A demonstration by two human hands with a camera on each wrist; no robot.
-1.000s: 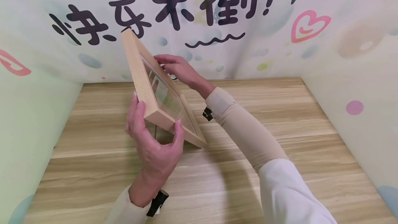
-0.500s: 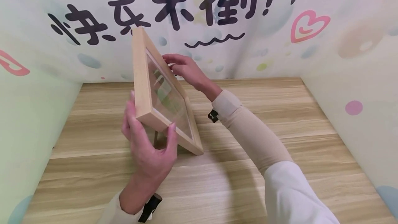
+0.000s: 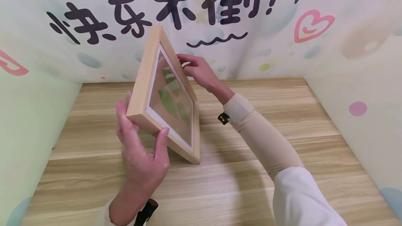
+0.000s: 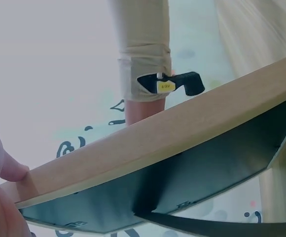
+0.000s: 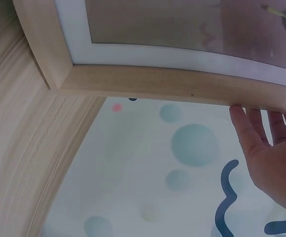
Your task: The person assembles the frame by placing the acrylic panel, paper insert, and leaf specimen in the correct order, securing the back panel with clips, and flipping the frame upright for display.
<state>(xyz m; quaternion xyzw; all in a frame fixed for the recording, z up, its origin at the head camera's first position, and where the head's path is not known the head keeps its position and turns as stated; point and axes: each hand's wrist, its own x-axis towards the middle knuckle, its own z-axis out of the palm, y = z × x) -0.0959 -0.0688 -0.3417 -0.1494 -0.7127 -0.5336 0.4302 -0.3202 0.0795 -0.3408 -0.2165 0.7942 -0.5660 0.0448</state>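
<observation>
A light wooden picture frame [image 3: 143, 72] stands tilted on the wooden tabletop, a lower corner touching it. Behind its clear front show a white border and green leaf shapes [image 3: 169, 103]. My left hand [image 3: 141, 159] grips the raised near-left corner, thumb on the near edge and fingers round the outer side. In the left wrist view, the frame's dark back panel [image 4: 108, 197] has a dark strip-like stand [image 4: 207, 224] swung out from it. My right hand [image 3: 202, 74] touches the far right edge with fairly straight fingers; in the right wrist view, their tips meet that edge.
The wood-grain tabletop [image 3: 267, 125] spreads around the frame. A white printed wall [image 3: 276, 55] with black characters rises close behind the frame, and side walls [image 3: 358, 79] stand left and right. Black wrist devices [image 3: 146, 212] sit on both sleeves.
The frame has turned so its front faces me more, its top corner moving right and its near edge left. My left hand has shifted left, my right hand right along with it.
</observation>
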